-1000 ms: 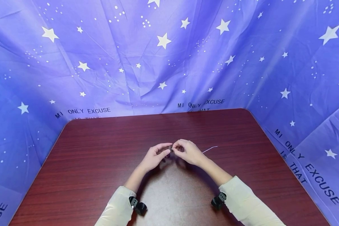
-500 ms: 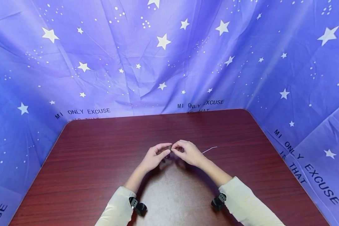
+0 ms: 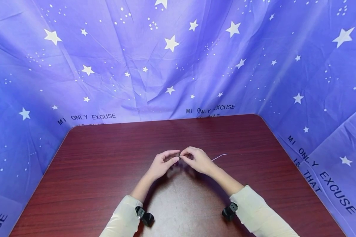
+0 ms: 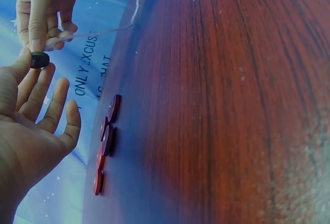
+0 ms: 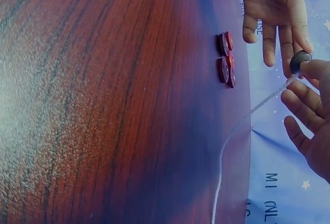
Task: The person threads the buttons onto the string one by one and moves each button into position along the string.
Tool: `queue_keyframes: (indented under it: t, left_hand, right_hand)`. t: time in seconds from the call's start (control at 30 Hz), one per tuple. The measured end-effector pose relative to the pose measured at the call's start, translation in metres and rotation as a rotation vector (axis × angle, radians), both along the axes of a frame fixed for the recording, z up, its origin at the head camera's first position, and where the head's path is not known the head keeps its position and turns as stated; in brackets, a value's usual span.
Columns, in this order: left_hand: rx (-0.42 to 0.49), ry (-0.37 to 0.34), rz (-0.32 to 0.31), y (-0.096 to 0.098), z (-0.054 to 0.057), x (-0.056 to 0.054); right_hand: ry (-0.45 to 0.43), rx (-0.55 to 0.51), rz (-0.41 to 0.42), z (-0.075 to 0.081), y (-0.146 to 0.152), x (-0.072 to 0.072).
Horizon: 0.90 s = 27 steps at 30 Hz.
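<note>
My left hand pinches a dark round button between thumb and index finger, above the table. In the left wrist view its other fingers are loosely spread. Close against it, my right hand pinches a pale string, its thumb tip overlapping the button. From these fingers the string runs down and trails onto the tabletop. The string's tip at the button is hidden behind the fingers. Below the hands lie several red and dark red buttons in a small cluster.
The dark red wood-grain table has rounded far corners. A purple-blue curtain with white stars and lettering hangs around its far side and flanks. Small black cameras sit on both pale sleeves.
Both hands stay in nearly the same place, with only slight finger movement at the button. The string's free end has slid a little to the left.
</note>
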<state>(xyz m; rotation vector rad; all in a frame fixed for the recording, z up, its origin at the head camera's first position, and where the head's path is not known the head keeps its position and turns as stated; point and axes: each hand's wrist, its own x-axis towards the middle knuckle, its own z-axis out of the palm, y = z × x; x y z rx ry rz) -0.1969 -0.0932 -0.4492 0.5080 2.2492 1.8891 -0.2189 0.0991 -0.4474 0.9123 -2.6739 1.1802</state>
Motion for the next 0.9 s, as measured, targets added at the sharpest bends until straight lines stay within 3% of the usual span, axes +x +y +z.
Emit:
queue_keyframes:
  t: [0.1,0.27,0.3,0.5,0.67,0.77,0.9]
  left_hand:
    - [-0.001,-0.006,0.006,0.0,0.0,0.0]
    - [0.035,0.002,0.045,0.001,-0.019,-0.009]
    - [0.041,-0.004,0.052,0.002,-0.019,-0.009]
    - [0.027,-0.002,0.081,0.004,0.002,0.0]
    - [-0.022,0.1,0.12,0.005,0.004,0.003]
    - [-0.058,0.161,0.14,0.007,0.006,0.005]
    - [-0.071,0.189,0.131,0.009,0.007,0.007]
  right_hand:
    - [-0.004,-0.006,-0.009,-0.001,0.0,0.0]
    - [-0.054,-0.063,-0.017,-0.001,-0.001,0.0]
    - [-0.07,-0.08,-0.019,-0.001,-0.001,0.0]
    - [-0.226,-0.161,-0.03,-0.002,0.0,-0.004]
    - [-0.376,-0.245,-0.02,0.005,-0.001,-0.002]
    - [-0.415,-0.262,-0.023,0.018,-0.003,0.004]
    - [-0.426,-0.242,-0.05,0.031,-0.004,0.011]
